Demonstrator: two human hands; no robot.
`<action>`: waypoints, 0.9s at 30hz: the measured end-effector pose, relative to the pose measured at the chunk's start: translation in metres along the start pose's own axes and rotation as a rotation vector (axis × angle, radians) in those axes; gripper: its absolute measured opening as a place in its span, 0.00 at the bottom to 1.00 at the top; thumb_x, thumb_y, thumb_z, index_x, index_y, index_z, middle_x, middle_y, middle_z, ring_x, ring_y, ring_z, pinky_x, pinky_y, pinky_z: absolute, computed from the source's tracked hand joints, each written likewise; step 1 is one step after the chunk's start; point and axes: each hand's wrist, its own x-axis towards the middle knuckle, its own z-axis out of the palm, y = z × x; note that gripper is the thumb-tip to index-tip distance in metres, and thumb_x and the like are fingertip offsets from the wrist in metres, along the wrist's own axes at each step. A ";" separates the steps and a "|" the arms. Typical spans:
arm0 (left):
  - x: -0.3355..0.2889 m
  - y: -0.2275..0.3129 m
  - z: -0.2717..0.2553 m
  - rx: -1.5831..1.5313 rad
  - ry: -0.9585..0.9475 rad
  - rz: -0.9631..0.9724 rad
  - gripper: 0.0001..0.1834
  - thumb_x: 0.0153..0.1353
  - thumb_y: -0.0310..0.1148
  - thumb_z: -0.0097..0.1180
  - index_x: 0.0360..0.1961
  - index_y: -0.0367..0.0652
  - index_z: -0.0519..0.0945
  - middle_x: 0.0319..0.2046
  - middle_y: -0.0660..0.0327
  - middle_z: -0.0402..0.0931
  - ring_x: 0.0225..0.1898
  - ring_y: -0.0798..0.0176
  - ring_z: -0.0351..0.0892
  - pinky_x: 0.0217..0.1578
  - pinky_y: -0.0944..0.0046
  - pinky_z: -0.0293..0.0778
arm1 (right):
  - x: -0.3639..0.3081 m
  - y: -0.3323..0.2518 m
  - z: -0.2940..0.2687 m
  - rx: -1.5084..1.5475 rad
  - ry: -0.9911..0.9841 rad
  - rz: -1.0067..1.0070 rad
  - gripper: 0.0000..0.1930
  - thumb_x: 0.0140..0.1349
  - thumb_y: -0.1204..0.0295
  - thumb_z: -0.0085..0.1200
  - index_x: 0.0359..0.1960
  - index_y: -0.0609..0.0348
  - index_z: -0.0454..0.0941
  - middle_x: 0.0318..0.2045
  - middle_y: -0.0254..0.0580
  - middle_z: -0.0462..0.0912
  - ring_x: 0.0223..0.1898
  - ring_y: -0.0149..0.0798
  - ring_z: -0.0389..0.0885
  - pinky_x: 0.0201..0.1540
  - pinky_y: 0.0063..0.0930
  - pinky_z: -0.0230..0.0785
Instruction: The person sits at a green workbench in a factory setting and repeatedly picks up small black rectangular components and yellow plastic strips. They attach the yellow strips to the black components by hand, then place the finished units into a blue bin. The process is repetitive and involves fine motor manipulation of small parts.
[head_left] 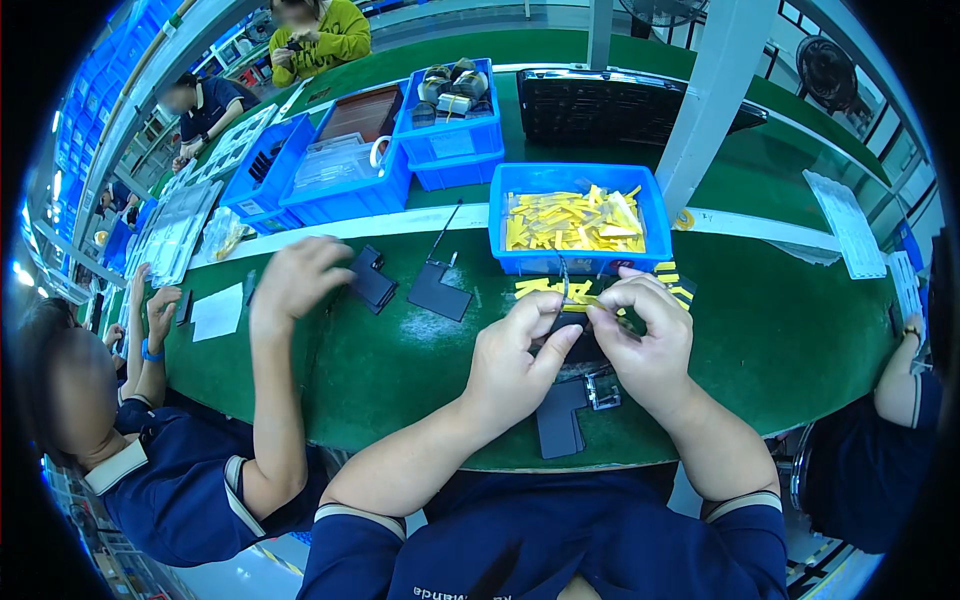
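In front of me, both hands are closed around a small black part (pixel 575 322) with a thin dark cable rising from it. My left hand (pixel 512 355) pinches the part between thumb and index finger. Across from it, my right hand (pixel 648 345) pinches a yellow strip (pixel 580 303) lying along the part's top; the fingertips hide some of it. Below the hands, flat black L-shaped parts (pixel 560 420) lie stacked near the table edge, with a small clear-and-metal piece (pixel 603 390) beside them. Behind the hands, yellow strips (pixel 540 287) rest on the table.
A blue bin (pixel 497 240) full of yellow strips stands just beyond. Left of it lie more black L-shaped parts (pixel 440 290), (pixel 372 280). Further blue bins (pixel 350 200) stand back left. A co-worker's raised hand (pixel 295 285) is at my left; a metal post (pixel 700 110) rises behind.
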 end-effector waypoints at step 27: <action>0.005 -0.008 0.000 -0.283 -0.009 -0.029 0.08 0.62 0.24 0.49 0.42 0.33 0.71 0.30 0.56 0.82 0.32 0.73 0.79 0.32 0.72 0.73 | 0.003 0.004 -0.009 -0.124 0.030 0.006 0.11 0.44 0.80 0.62 0.33 0.59 0.80 0.21 0.41 0.76 0.23 0.40 0.76 0.25 0.30 0.67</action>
